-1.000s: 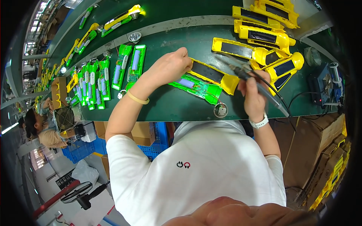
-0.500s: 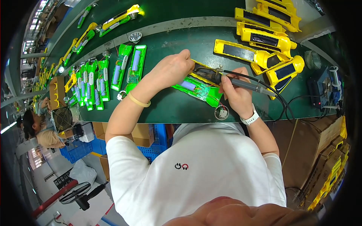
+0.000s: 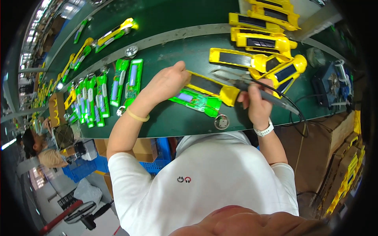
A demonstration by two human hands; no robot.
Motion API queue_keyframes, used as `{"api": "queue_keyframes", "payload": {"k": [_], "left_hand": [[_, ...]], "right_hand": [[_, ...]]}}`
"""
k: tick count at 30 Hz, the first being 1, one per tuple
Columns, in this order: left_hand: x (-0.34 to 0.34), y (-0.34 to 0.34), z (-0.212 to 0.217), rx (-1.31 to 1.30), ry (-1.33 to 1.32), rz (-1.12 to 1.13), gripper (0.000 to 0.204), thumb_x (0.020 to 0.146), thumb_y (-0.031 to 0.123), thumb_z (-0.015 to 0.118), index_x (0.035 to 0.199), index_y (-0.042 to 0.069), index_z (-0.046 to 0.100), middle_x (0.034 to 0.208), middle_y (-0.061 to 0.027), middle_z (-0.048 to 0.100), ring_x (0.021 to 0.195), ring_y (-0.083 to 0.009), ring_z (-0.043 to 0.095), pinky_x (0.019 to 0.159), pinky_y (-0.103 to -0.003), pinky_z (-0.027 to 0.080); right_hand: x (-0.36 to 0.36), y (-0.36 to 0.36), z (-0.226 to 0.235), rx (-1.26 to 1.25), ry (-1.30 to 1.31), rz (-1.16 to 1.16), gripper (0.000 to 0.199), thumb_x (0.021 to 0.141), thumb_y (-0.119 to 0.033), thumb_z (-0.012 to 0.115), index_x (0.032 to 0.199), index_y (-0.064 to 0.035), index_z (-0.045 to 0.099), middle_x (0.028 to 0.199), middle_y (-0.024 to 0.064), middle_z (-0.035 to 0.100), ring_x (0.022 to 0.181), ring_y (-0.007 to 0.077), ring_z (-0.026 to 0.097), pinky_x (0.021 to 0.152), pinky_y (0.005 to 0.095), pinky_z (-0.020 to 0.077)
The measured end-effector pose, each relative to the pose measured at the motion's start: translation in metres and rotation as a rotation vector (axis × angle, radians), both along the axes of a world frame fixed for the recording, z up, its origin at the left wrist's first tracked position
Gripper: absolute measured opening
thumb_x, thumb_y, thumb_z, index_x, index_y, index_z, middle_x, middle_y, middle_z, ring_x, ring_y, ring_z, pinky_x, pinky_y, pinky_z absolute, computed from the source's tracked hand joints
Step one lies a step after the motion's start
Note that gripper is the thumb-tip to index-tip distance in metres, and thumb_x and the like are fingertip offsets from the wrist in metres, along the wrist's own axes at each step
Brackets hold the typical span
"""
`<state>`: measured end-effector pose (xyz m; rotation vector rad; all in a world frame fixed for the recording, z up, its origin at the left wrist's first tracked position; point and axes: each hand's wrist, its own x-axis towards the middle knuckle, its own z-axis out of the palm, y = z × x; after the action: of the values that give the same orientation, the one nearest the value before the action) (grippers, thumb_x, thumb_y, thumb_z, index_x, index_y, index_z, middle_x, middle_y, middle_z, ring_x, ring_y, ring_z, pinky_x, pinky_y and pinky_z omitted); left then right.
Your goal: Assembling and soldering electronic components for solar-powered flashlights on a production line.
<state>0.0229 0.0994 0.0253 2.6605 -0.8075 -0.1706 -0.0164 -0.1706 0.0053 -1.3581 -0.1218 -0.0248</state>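
My left hand (image 3: 169, 82) is closed on the far left end of a yellow lamp casing half (image 3: 228, 95), which has a dark panel set in it. Just below that casing lies a green casing half (image 3: 210, 106) with a violet cell, a circuit board and thin wires. A round lamp reflector (image 3: 222, 122) rests at the green half's right end. My right hand (image 3: 260, 103) grips the dark handle of a soldering iron (image 3: 277, 101), its cable trailing right. The iron's front end is smeared by motion above the bench, so its tip is unclear.
Several yellow casings (image 3: 232, 58) with dark panels are piled at the back right. Filled green halves (image 3: 91, 100) stand in a row at left, near a loose reflector (image 3: 131, 51). A blue soldering station (image 3: 326, 88) sits at right. Another person (image 3: 49, 147) works at far left.
My right hand has drawn the soldering iron away from the yellow casing, to the right. The casing's round end now shows. The whole view has shifted slightly.
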Motion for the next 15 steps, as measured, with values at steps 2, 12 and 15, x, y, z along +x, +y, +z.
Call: {"api": "queue_keyframes", "payload": {"k": [2,12,15], "left_hand": [[-0.004,0.001,-0.001,-0.007,-0.012,0.018,0.007,0.074,0.006,0.065,0.076,0.001,0.061,0.077,-0.012,0.048,0.068,-0.0293,0.056,0.062,-0.037,0.047],[0.004,-0.004,0.001,0.029,0.014,0.0,0.009,0.072,0.004,0.067,0.079,0.0,0.062,0.079,-0.0117,0.049,0.069,-0.0293,0.057,0.062,-0.037,0.048],[0.002,-0.005,0.001,0.02,0.02,0.011,0.009,0.072,0.004,0.067,0.079,0.001,0.062,0.079,-0.0115,0.05,0.069,-0.0289,0.057,0.062,-0.036,0.048]], "right_hand": [[0.009,-0.031,-0.008,0.114,-0.084,-0.181,0.019,0.093,-0.014,0.048,0.106,-0.0075,0.036,0.083,0.0095,0.055,0.057,0.0137,0.058,0.042,0.0201,0.0386],[0.032,-0.044,0.006,0.034,-0.024,-0.119,0.028,0.095,-0.022,0.048,0.112,-0.0036,0.035,0.104,0.0164,0.054,0.092,0.025,0.063,0.078,0.0347,0.0548],[0.02,-0.026,-0.002,0.08,-0.069,-0.04,0.033,0.094,-0.024,0.049,0.114,-0.003,0.034,0.111,0.016,0.05,0.095,0.0251,0.061,0.08,0.0353,0.0539]]}}
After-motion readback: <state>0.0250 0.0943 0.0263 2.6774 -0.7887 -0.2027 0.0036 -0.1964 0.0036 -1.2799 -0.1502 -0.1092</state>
